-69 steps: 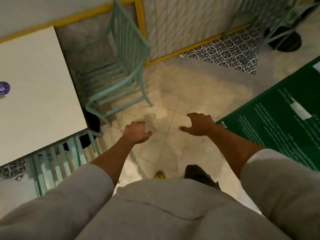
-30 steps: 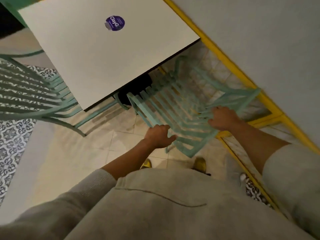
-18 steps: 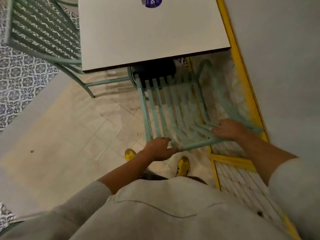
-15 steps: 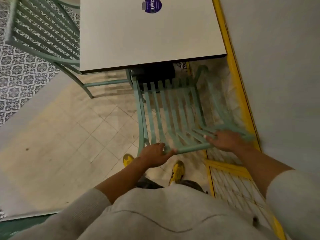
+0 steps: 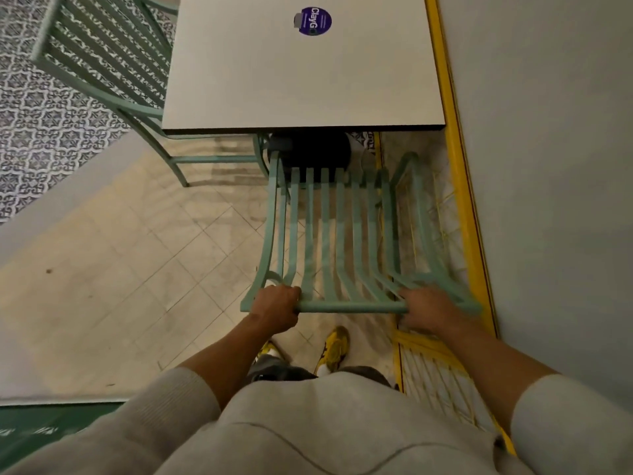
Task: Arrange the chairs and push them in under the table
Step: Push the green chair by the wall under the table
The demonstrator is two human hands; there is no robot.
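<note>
A mint-green slatted metal chair (image 5: 339,234) stands in front of me, facing the white square table (image 5: 301,73). Its seat front lies just short of the table's near edge, beside the black table base (image 5: 310,152). My left hand (image 5: 275,308) is closed around the left end of the chair's top back rail. My right hand (image 5: 430,308) grips the right end of the same rail and looks blurred. A second mint-green chair (image 5: 102,56) stands at the table's left side, partly under it.
A grey wall (image 5: 548,166) with a yellow frame (image 5: 460,186) runs close along the chair's right side. Patterned tiles (image 5: 41,114) lie at the far left, beige floor tiles in the middle. A green surface (image 5: 34,426) shows at the bottom left. My yellow shoes (image 5: 332,347) stand behind the chair.
I turned to the table and took hold of the chair's back rail with both hands. The chair swung round to face the table squarely, close to the wall.
</note>
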